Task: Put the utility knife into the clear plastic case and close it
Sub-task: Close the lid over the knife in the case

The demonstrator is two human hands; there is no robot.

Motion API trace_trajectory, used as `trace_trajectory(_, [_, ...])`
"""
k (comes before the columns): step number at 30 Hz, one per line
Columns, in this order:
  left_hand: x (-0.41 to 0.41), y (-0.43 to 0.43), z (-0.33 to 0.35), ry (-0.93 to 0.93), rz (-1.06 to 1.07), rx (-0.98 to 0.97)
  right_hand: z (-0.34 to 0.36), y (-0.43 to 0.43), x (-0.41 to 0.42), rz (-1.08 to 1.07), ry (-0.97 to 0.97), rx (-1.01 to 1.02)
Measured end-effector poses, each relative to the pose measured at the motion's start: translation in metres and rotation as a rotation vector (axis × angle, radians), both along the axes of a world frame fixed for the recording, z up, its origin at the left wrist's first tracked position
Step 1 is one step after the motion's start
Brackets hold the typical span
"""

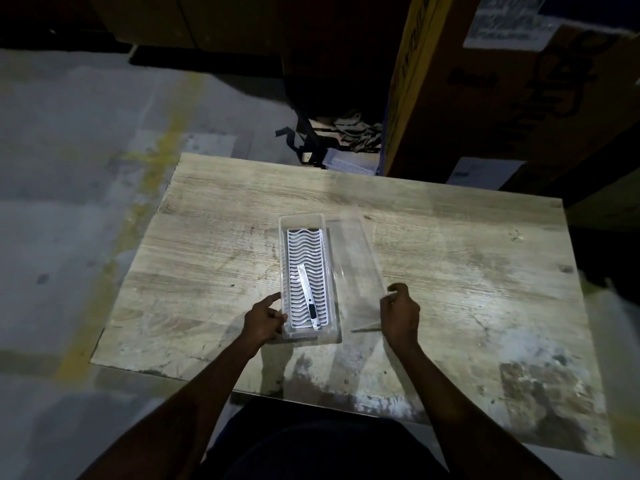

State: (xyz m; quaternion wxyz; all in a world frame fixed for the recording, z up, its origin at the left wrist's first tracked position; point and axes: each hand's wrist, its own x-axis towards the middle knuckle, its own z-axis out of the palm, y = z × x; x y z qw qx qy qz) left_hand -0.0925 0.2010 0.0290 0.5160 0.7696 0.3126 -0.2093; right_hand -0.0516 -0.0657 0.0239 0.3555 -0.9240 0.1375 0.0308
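A clear plastic case (284, 244) lies open in the middle of the wooden table (450, 271), with a white wavy grid insert on its floor. The silver utility knife (307, 295) with a black slider lies on that insert, near the front end. The clear lid (356, 258) lies flat to the right of the case, along its long side. My left hand (265, 320) rests against the case's near left corner. My right hand (400, 315) pinches the lid's near right edge.
Large cardboard boxes (502, 84) stand behind the table at the right. A dark bag with straps (311, 140) and a small clear basket (349, 166) lie on the floor past the far edge. Bare tabletop lies on both sides of the case.
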Motion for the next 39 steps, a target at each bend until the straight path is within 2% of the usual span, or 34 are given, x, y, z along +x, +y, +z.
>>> trace_trajectory(3, [0.002,0.003,0.002,-0.004,0.018,-0.035,0.022,0.022,0.018,0.014,-0.136,0.098])
trace_trajectory(7, [0.005,0.005,0.003,0.007,-0.031,-0.042,0.040,0.058,0.026,0.248,-0.313,0.108])
trace_trajectory(18, [0.008,0.013,-0.008,-0.002,-0.149,0.053,0.053,0.118,0.015,0.743,-0.494,-0.180])
trace_trajectory(25, [0.005,0.014,-0.006,-0.008,-0.074,-0.077,0.042,0.138,-0.016,0.920,-0.376,-0.407])
trace_trajectory(29, [0.003,0.015,-0.005,0.005,-0.026,-0.180,0.030,0.136,-0.037,0.952,-0.370,-0.407])
trace_trajectory(34, [0.003,0.015,-0.006,0.034,0.019,-0.185,0.025,0.143,-0.048,0.947,-0.283,-0.468])
trace_trajectory(39, [-0.003,0.015,-0.008,0.024,0.012,-0.188,0.026,0.144,-0.050,0.928,-0.190,-0.400])
